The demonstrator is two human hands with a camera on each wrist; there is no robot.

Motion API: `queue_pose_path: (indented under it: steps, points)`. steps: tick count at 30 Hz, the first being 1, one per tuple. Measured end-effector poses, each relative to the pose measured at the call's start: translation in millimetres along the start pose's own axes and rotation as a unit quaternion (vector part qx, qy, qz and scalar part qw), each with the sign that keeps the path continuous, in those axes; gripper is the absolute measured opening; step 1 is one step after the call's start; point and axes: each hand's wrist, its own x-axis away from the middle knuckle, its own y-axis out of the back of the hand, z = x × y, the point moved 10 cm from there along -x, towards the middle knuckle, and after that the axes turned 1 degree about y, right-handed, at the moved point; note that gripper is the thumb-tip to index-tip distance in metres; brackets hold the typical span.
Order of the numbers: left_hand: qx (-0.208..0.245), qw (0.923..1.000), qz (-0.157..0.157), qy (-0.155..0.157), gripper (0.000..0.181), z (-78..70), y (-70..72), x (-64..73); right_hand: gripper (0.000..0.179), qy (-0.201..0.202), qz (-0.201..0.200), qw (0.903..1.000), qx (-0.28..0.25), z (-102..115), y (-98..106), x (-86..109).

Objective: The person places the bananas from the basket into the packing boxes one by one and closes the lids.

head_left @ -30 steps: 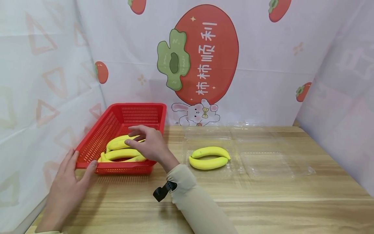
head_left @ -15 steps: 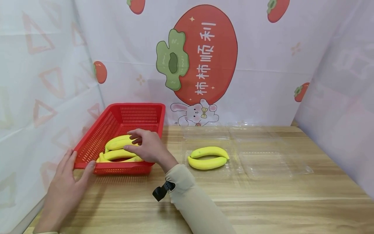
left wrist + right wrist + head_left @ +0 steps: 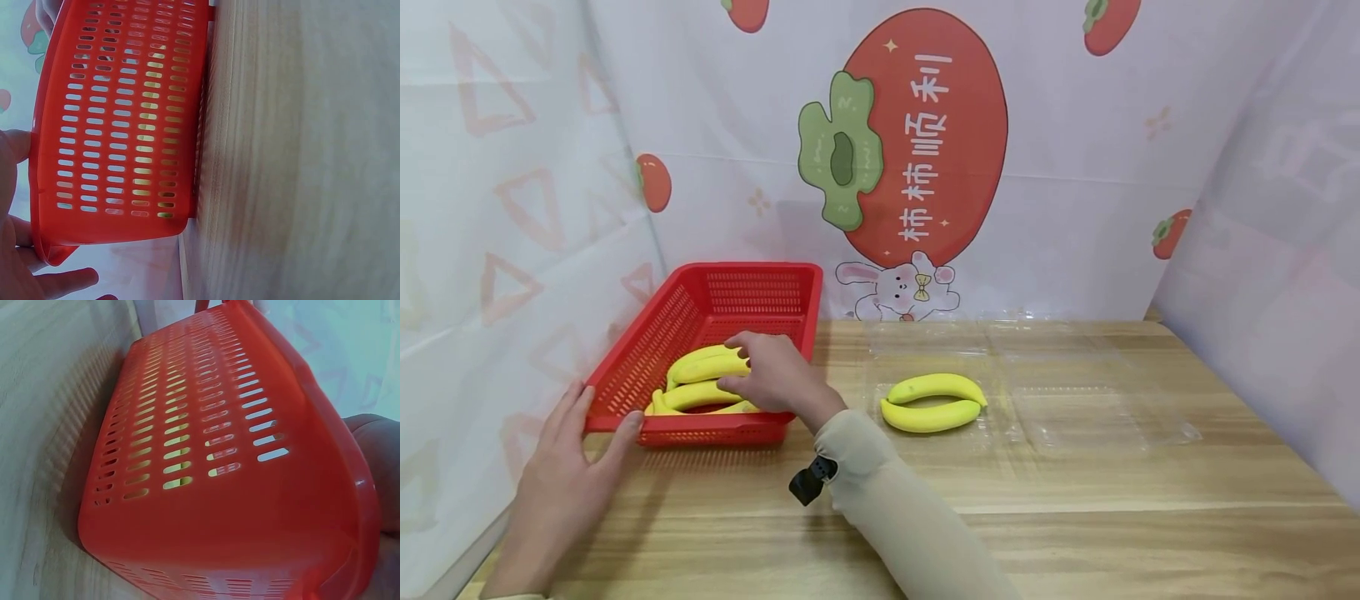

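A red slotted plastic basket (image 3: 760,292) stands at the left of the table, with several yellow bananas (image 3: 700,394) in its near part. My left hand (image 3: 561,479) rests on the near left corner, thumb at the front rim, its straight fingers along the left side. Over the near right part of the basket, my right hand (image 3: 778,375) reaches in above the bananas, fingers bent loosely and thumb apart from them. It partly covers the bananas. In both wrist views the basket's wall (image 3: 112,230) fills much of the picture, with yellow showing through its slots.
Right of the basket, two bananas (image 3: 931,417) lie curved towards each other in a clear plastic box (image 3: 928,340). Another clear box (image 3: 1086,421) sits beside it on the wooden table (image 3: 1075,533). Printed cloth walls (image 3: 1060,250) enclose the table's back and sides.
My right hand has sunk slightly lower over the bananas, its fingers pointing further into the basket. My left hand has stayed at the basket's corner, and the head view has shifted a little.
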Motion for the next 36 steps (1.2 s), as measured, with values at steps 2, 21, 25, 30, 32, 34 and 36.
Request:
queue_pose_path:
  steps: [2, 21, 25, 30, 32, 34, 36]
  points:
    - [0.0, 1.0, 0.0, -0.001, 0.098, 0.2, 0.3, 0.1, 0.06, -0.007, 0.007, 0.9997, 0.021, 0, -2, -2.3]
    - [0.0, 1.0, 0.005, 0.005, 0.098, 0.9, 0.4, -0.3, 0.039, -0.045, 0.015, 0.9934, 0.104, -2, -13, -26.6]
    - [-0.003, 0.9999, 0.008, 0.011, 0.098, 0.4, -0.7, -0.5, 0.02, -0.057, 0.022, 0.9908, 0.12, -4, -16, -29.3]
    - [-0.005, 0.9999, 0.005, 0.014, 0.099, 0.1, -0.8, -0.4, 0.016, -0.064, 0.033, 0.9892, 0.127, -6, -20, -30.1]
    - [-0.005, 0.9999, 0.002, 0.013, 0.098, -0.1, -0.6, -0.1, 0.013, -0.064, 0.037, 0.9877, 0.138, -6, -22, -30.3]
    - [-0.005, 0.9999, 0.001, 0.011, 0.098, -0.1, -0.4, 0.2, 0.009, -0.058, 0.042, 0.9854, 0.155, -5, -24, -30.4]
    - [-0.005, 0.9999, 0.001, 0.011, 0.098, 0.2, -0.3, 0.5, 0.006, -0.053, 0.045, 0.9834, 0.168, -4, -26, -30.2]
